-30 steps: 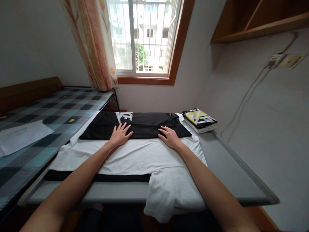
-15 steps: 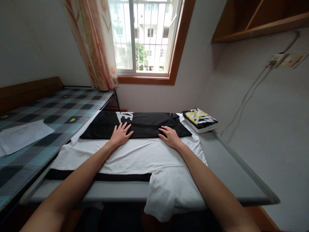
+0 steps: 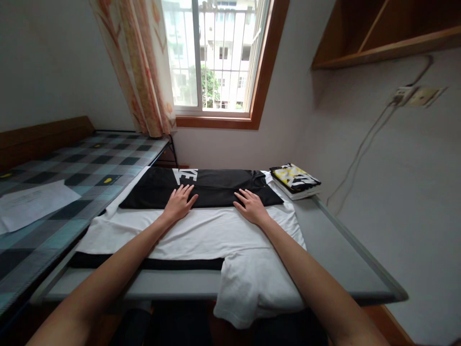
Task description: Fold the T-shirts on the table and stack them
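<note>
A black T-shirt [image 3: 223,179] with white lettering lies folded into a long strip across the far part of the table. My left hand [image 3: 180,202] rests flat on its near edge, below the letters, fingers spread. Towards the collar end, my right hand [image 3: 251,205] also lies on the black cloth with its fingers apart. Under both is a white T-shirt [image 3: 201,233] spread out flat, one sleeve hanging over the table's front edge. A strip of black cloth [image 3: 180,264] shows beneath the white shirt's near side.
Folded clothes [image 3: 295,180], the top one black, white and yellow, are stacked at the table's far right. The grey table [image 3: 342,250] stands beside a bed with a checked mattress [image 3: 118,154], where a paper sheet [image 3: 36,204] lies. A wooden shelf [image 3: 389,48] juts out upper right.
The view has shifted slightly. Both hands stay spread on the black T-shirt in nearly the same places, and the clothes look unchanged.
</note>
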{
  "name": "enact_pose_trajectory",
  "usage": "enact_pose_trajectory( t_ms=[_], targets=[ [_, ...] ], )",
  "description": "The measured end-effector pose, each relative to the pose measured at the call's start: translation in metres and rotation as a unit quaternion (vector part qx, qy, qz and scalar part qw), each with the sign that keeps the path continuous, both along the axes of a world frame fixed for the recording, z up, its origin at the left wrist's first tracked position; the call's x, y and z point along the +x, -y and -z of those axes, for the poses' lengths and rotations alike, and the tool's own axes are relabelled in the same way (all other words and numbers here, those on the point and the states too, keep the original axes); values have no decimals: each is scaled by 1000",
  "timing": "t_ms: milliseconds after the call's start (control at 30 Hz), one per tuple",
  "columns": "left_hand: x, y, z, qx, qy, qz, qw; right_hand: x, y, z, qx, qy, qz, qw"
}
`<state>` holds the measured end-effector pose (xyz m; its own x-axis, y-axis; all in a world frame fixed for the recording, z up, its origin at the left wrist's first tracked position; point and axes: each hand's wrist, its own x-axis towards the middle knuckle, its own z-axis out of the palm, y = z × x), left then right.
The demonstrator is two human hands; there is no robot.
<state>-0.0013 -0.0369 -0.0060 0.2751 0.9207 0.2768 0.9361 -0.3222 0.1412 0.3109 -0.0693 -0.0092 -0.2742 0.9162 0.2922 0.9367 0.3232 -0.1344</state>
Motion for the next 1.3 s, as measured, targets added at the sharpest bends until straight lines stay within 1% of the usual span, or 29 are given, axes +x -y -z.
enact_pose_trajectory(
  t_ms=[700,800,900,967,1033,1100,1200,1300],
  targets=[
    [0,9,0,27,9,-13,1000,-1,3,-1,0,0,-1,1000],
    [0,11,-1,55,13,-14,998,-2,4,0,9,3,3,1000],
    [-1,14,-5,112,26,7,993,-3,5,-2,41,4,8,999],
    [-1,14,-6,127,32,57,990,-3,7,-3,61,7,-3,998],
    [-2,14,-6,107,28,116,987,-3,8,-4,63,14,-19,998],
    [-3,14,-5,67,19,146,987,-3,7,-5,46,20,-17,999],
    [-4,12,-3,15,12,143,990,-2,5,-4,3,25,4,1000],
    [-4,10,-2,-3,5,144,990,-2,3,-3,-24,29,14,999]
  ],
)
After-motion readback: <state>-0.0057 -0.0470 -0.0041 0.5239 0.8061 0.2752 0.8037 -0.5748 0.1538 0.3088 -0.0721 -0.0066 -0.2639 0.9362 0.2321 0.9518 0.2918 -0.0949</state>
